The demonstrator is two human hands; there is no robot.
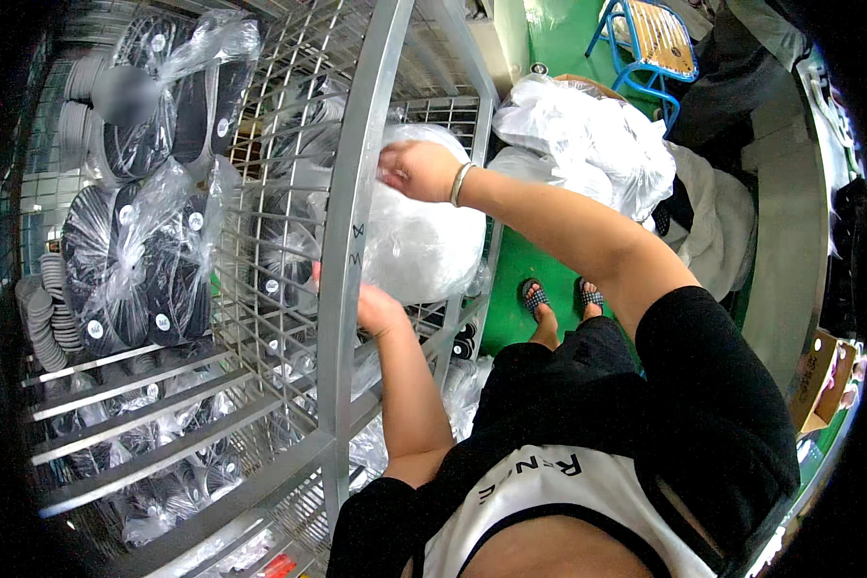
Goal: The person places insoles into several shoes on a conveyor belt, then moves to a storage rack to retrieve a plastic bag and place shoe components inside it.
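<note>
A large, bulging white translucent plastic bag [419,246] sits inside a grey metal rack, behind its upright post [349,241]. My right hand [422,171], with a silver bangle at its wrist, is at the bag's upper left part beside the post. Its fingers are curled and slightly blurred, and what they hold, if anything, is hidden. Lower down, my left hand [378,310] reaches in at the bag's lower left. The post covers most of its fingers; only a bit of fingertip shows on the post's far side.
Plastic-wrapped packs of black soles [140,265] stand on the rack at left, above slatted bars [154,400]. More white bags [588,140] lie on the green floor [520,252]. A blue-framed stool [650,43] stands farther back; a cardboard box [824,380] is at right.
</note>
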